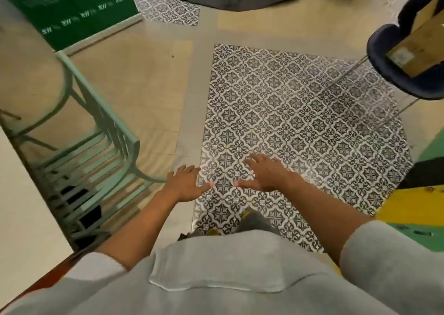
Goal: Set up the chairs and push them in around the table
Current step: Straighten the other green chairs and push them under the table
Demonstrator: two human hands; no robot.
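Hovering empty, left hand [183, 182] nears slatted, seemingly metal green chair [96, 132].

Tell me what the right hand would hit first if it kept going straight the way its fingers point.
Probably nothing but floor: the right hand is open, fingers aimed forward over the patterned tile patch. The dark blue chair sits off to its right, though depth is hard to judge.

Even, bright indoor light, no hard shadows. Overall soft focus; motion blur on mint chair [96, 132] slats at left and on dark blue chair [403, 57] at upper right. Wide-angle distortion bends frame edges. Faint sheen on patterned floor tiles [300, 122]. Colours slightly washed.
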